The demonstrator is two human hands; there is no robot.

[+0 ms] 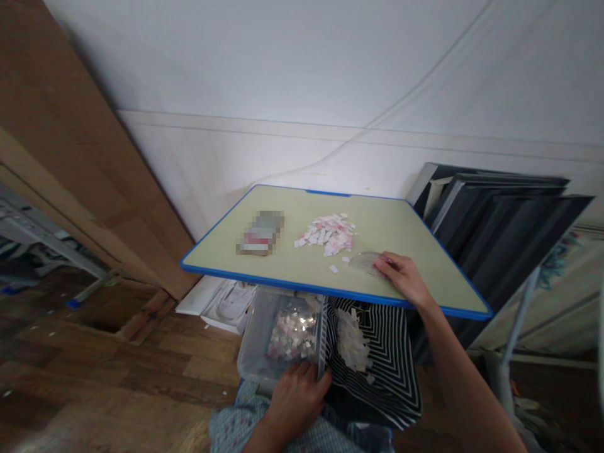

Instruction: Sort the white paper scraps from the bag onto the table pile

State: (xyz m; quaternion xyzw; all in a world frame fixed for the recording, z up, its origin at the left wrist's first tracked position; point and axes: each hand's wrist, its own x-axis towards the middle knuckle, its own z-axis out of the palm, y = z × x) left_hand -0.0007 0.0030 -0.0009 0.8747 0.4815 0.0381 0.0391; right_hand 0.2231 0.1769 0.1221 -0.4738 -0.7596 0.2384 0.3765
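On a yellow-topped folding table (292,270) with a blue edge, my right hand (399,274) pinches a thin, clear, rounded plastic piece (363,263), which lies nearly flat on the surface. Just left of it is a heap of small white and pink chips (328,233), with a few loose ones near the plastic. Below the table's front edge, my left hand (299,393) curls over the near rim of a clear plastic bin (257,340). Inside the bin lie many small shiny and pale pieces (292,330).
A pixelated flat object (262,233) lies at the table's left. Beside the bin, a black-and-white striped cloth (391,352) carries pale pieces (353,343). Dark panels (504,220) lean on the right; an open white box (229,308) sits on the wooden floor.
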